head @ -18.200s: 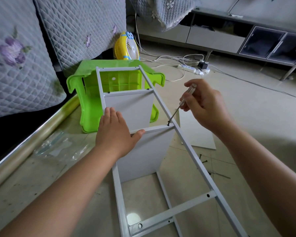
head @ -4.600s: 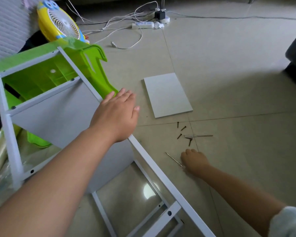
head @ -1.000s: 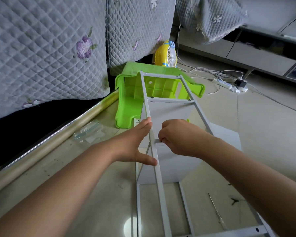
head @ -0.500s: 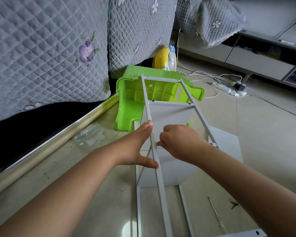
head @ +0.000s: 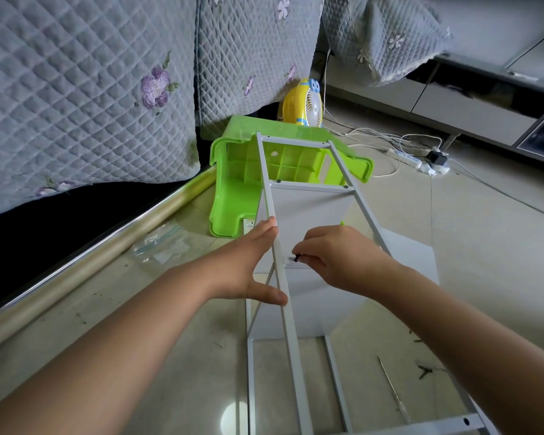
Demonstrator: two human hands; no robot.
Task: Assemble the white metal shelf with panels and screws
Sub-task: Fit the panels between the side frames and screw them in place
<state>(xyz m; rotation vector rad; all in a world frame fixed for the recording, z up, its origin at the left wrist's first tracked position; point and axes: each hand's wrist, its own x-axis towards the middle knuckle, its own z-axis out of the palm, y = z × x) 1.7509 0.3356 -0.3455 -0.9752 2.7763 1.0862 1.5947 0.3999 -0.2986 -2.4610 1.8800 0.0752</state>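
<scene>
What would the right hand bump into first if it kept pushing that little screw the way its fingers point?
The right hand pinches a small black screw pointing left, so it would probably meet the white metal shelf rail first, just beside the screw tip. Depth is hard to judge.

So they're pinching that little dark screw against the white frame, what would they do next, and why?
Probably twist the screw in by fingertip until it catches. The right hand pinches it at the crossbar beside the upright rail, which the left hand steadies with flat fingers. The screwdriver lies on the floor, so neither hand holds a tool yet.
</scene>
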